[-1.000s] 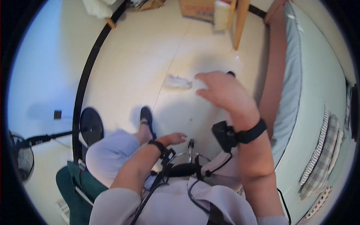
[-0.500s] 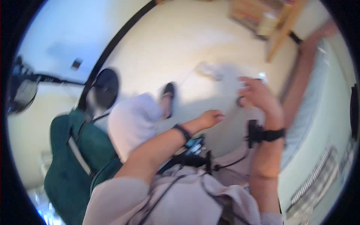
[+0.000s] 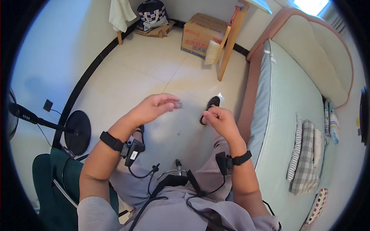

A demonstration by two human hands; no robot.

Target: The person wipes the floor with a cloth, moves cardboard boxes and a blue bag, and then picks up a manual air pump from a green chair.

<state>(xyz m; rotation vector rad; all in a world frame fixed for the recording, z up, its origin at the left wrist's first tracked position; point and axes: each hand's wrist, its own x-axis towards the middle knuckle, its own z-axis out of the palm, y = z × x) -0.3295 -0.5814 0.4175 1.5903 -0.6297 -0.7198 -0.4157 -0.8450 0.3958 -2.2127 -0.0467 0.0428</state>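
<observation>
My left hand (image 3: 157, 107) reaches forward over the floor, with thumb and fingers closed on a small greyish, see-through thing (image 3: 178, 104) whose kind I cannot make out. To its right, my right hand (image 3: 221, 122) is held near my right shoe (image 3: 210, 109), its fingers curled in and the thumb against the forefinger. Whatever might be inside that grip is hidden. The two hands are apart. A tiny grey speck (image 3: 178, 134) shows on the pale floor (image 3: 135, 81) below and between them.
A bed (image 3: 281, 127) with folded cloths (image 3: 306, 158) runs along the right. Ahead stand a cardboard box (image 3: 202, 34), a brush (image 3: 213, 52) beside a wooden leg (image 3: 230, 42), and a patterned bag (image 3: 152, 14). A fan base (image 3: 78, 133) and green chair (image 3: 50, 184) are at left.
The view has swung to the right and steadied, bringing in the box, bag and bed. My left arm now stretches further forward, and my right hand's fingers have curled in.
</observation>
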